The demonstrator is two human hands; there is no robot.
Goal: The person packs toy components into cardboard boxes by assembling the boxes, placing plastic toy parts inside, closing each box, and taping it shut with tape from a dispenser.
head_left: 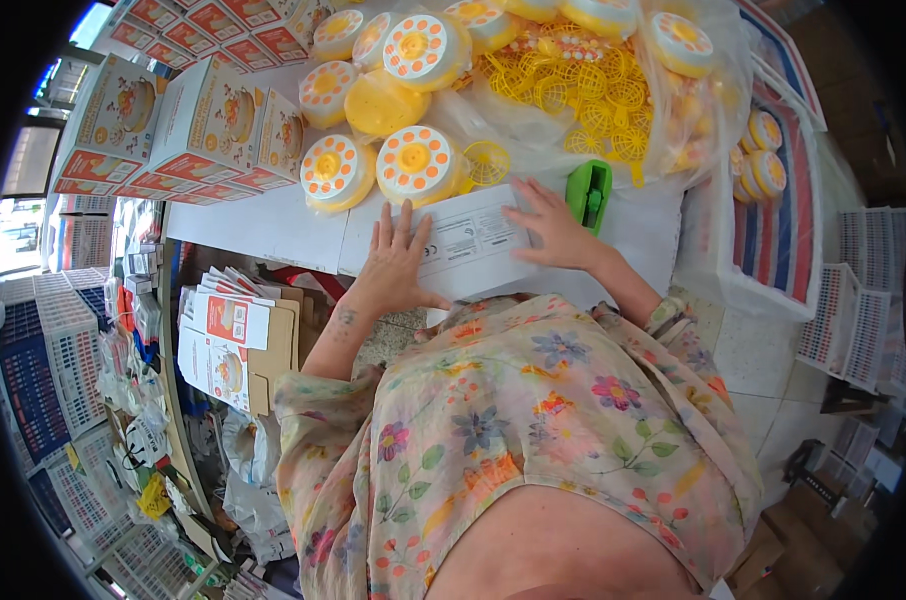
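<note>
A white carton with small black print (463, 240) lies at the table's near edge, in front of my body. My left hand (393, 268) rests along its left side, fingers spread and stretched out. At its right end is my right hand (555, 232), also with spread fingers, touching the top and edge. Just right of the carton stands a green tape dispenser (590, 195). Beyond the carton sit several round yellow toys with orange-dotted white faces (418, 165), next to a small yellow net scoop (487, 162).
Stacked printed product boxes (208, 120) stand at the far left. A clear bag of yellow net scoops (603, 100) lies at the back. On the right is a white crate with a striped lining (773, 230). Flattened cartons (238, 340) lean below the table's left side.
</note>
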